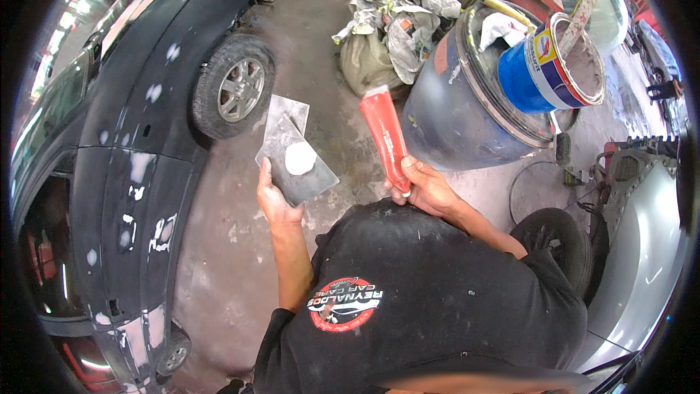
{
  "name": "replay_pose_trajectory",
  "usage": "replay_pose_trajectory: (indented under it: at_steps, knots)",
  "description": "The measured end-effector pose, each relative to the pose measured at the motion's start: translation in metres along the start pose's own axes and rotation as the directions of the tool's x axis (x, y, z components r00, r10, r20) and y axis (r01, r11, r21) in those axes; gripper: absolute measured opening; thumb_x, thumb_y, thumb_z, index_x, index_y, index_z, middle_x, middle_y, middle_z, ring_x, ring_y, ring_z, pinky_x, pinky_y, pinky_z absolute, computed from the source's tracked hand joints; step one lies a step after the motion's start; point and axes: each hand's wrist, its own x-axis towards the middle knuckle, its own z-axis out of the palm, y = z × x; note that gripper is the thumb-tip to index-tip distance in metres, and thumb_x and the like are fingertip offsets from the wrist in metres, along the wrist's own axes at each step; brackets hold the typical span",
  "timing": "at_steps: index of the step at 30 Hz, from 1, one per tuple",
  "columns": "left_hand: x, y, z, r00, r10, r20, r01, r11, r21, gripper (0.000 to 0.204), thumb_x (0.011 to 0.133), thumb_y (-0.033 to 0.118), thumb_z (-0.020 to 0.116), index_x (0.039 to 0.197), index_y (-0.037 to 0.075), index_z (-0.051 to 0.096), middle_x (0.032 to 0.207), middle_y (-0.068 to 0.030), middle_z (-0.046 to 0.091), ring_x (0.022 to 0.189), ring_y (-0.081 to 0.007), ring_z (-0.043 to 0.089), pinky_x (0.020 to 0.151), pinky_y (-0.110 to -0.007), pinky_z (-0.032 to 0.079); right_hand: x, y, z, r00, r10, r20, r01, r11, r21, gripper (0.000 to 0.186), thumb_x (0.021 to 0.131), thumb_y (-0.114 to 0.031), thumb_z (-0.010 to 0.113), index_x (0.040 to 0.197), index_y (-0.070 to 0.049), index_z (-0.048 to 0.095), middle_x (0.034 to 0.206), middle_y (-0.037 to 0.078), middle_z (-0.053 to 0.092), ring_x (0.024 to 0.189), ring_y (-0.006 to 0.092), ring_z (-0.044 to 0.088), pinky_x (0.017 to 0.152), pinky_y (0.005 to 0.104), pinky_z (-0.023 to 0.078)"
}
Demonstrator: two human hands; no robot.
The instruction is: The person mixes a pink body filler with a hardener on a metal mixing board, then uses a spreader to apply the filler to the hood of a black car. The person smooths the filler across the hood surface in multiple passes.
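My left hand (278, 203) grips a flat grey mixing plate (315, 187) by its near left edge, thumb along the side. A round dollop of white paste (300, 158) sits on the plate. Beyond it, a lighter grey flat spreader (280, 118) overlaps the plate's far part; how it is held there I cannot tell. A red squeeze tube (382, 128) is in my right hand (430, 188), fingers closed around its lower end. The tube's wide, pale end points up and away, and a small white tip shows below my fingers. Tube and plate are apart.
To the left stands a dark car (124, 102) with pale sanded patches. At the right, an open blue can (529, 69) holding a coated scraper (581, 18) rests on a drum (463, 113). Crumpled paper (412, 25) lies behind. A loose tire (552, 241) and silver car panel (642, 248) are nearer.
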Motion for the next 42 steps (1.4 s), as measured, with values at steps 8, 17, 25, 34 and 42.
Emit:
replay_pose_trajectory:
  at_steps: [8,17,25,34,42]
  knots:
    - [0.005,-0.012,0.012,0.996,-0.069,0.057,0.069,0.998,-0.008,0.042,0.103,0.03,0.052,0.136,0.004,0.055,0.132,-0.0096,0.063,0.12,-0.0276,0.061,0.105,-0.045,0.048,-0.008,0.001,-0.003,0.985,-0.092,-0.149,0.083,0.995,-0.061,0.025,0.106,-0.029,0.053,0.117,-0.007,0.057,0.093,0.008,0.067,0.074,0.0139,0.06,0.066,0.0295,0.049]
    - [0.012,-0.022,0.017,0.987,-0.096,0.127,0.094,0.995,0.019,0.042,0.103,0.031,0.053,0.137,0.007,0.053,0.131,-0.0091,0.063,0.12,-0.0277,0.061,0.104,-0.045,0.048,-0.01,-0.002,-0.015,0.954,-0.165,-0.249,0.139,0.983,-0.118,0.017,0.106,-0.026,0.054,0.11,-0.01,0.056,0.078,0.002,0.057,0.06,0.0089,0.046,0.054,0.0237,0.037]
    - [0.014,-0.019,0.015,0.98,-0.101,0.169,0.108,0.994,-0.033,0.041,0.104,0.03,0.051,0.137,0.006,0.052,0.132,-0.0091,0.062,0.121,-0.0278,0.061,0.105,-0.045,0.048,0.002,-0.012,-0.003,0.98,-0.106,-0.17,0.111,0.993,0.024,0.034,0.1,-0.009,0.058,0.133,-0.006,0.049,0.107,0.017,0.07,0.09,0.0254,0.071,0.073,0.0363,0.06]
    - [0.014,-0.02,0.006,0.997,-0.069,0.018,0.069,0.997,0.028,0.045,0.104,0.031,0.05,0.14,0.004,0.052,0.135,-0.0096,0.061,0.122,-0.028,0.06,0.108,-0.045,0.046,0.01,-0.049,-0.01,0.958,-0.242,-0.157,0.194,0.943,-0.27,0.03,0.1,-0.013,0.059,0.126,-0.002,0.05,0.078,0.007,0.06,0.058,0.0154,0.056,0.047,0.0269,0.044]
    - [0.011,-0.021,0.009,0.986,-0.104,0.132,0.099,0.994,0.046,0.045,0.103,0.036,0.049,0.137,0.006,0.056,0.132,-0.0087,0.063,0.119,-0.0288,0.062,0.102,-0.048,0.049,0.006,-0.149,-0.042,0.376,-0.924,0.072,-0.029,-0.089,-0.996,0.027,0.086,-0.002,0.061,0.113,-0.005,0.06,0.094,0.024,0.066,0.079,0.0443,0.064,0.065,0.0477,0.051]
